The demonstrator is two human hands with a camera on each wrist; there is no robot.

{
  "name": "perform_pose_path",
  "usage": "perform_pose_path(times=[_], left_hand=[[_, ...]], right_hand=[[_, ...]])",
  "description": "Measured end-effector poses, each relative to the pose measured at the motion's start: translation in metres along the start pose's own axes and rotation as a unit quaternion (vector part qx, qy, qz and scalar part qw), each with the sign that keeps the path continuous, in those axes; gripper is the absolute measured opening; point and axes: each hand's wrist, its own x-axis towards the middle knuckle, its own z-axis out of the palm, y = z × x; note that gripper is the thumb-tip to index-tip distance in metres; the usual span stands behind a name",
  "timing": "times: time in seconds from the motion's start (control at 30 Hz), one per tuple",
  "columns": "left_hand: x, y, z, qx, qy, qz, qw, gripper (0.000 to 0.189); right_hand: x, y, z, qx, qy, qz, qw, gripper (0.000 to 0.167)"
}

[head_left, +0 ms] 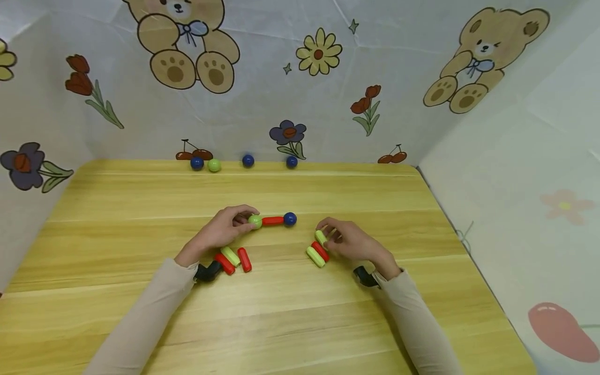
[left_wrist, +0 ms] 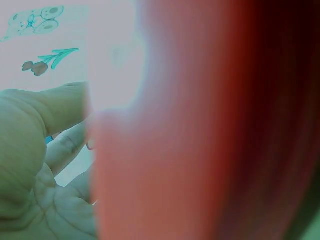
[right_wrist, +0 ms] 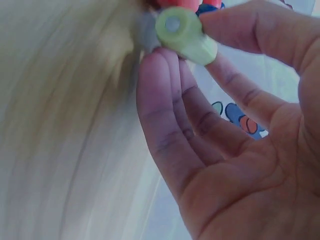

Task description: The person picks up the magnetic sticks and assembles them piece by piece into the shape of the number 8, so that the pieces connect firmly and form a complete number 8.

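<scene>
My left hand point(head_left: 227, 227) grips a light green ball point(head_left: 255, 222). This ball is joined to one end of a red rod point(head_left: 273, 221), with a blue ball point(head_left: 290, 219) at the rod's other end. In the left wrist view a blurred red shape point(left_wrist: 165, 165) hides most of the hand. My right hand point(head_left: 350, 240) pinches a light green rod point(head_left: 321, 238) between thumb and fingers; the right wrist view shows a grey disc on its end. Beside that rod lie a red rod point(head_left: 320, 251) and another green rod point(head_left: 315, 257).
Near my left wrist lie a green rod point(head_left: 230, 255) and two red rods, one of them the right-hand red rod point(head_left: 245, 260). Along the back edge of the wooden table point(head_left: 281, 323) sit three blue balls and a green ball point(head_left: 214, 165), before a printed cloth point(head_left: 262, 104).
</scene>
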Motion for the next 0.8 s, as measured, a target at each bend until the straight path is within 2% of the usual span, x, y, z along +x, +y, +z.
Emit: perform_pose_path(times=[0.27, 0.5, 0.8], left_hand=[[0.001, -0.002, 0.001, 0.003, 0.001, 0.011, 0.9999, 0.032], [0.001, -0.001, 0.002, 0.006, 0.005, 0.005, 1.0, 0.031], [0.0, -0.001, 0.002, 0.006, 0.008, 0.001, 0.9999, 0.031]], right_hand=[[0.011, -0.011, -0.001, 0.0, 0.013, 0.012, 0.9999, 0.035], [0.021, -0.019, 0.002, 0.0, 0.016, 0.016, 0.9997, 0.034], [0.035, -0.031, 0.013, 0.028, 0.017, 0.017, 0.9993, 0.036]])
